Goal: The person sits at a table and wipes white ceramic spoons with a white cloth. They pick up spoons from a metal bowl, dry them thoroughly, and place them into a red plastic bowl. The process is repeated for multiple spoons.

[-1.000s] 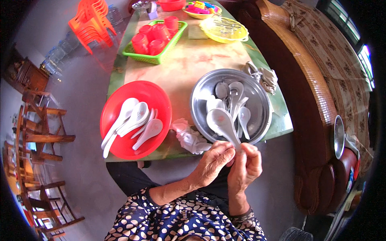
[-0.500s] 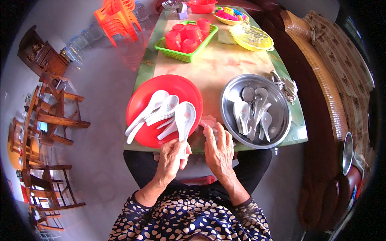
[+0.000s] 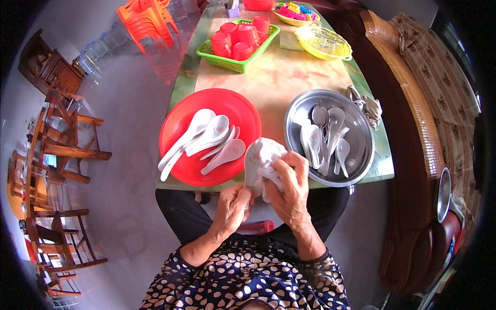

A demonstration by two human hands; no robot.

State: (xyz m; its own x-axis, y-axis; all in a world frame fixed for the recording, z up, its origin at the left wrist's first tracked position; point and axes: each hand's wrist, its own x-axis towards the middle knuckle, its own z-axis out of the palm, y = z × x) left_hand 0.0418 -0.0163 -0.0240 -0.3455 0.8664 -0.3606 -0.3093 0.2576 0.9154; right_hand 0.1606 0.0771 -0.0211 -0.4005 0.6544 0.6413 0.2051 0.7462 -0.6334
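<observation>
1. The table [image 3: 289,77] carried a red plate [image 3: 178,160] of wiped spoons and a steel basin [image 3: 361,155] of spoons yet to be done.
2. The right hand [image 3: 290,188] was closed round a white cloth [image 3: 271,155], pressing it on the bowl of a white spoon [image 3: 252,163] at the table's near edge.
3. The left hand [image 3: 232,204] pinched the handle; a firm grip and rubbing inside the bowl seemed wisest.

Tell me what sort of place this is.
Probably a home's dining or living room, or a small eatery. A long table holds a red plate of white soup spoons and a green basket of red cups. Wooden chairs stand at the left, a sofa at the right.
</observation>
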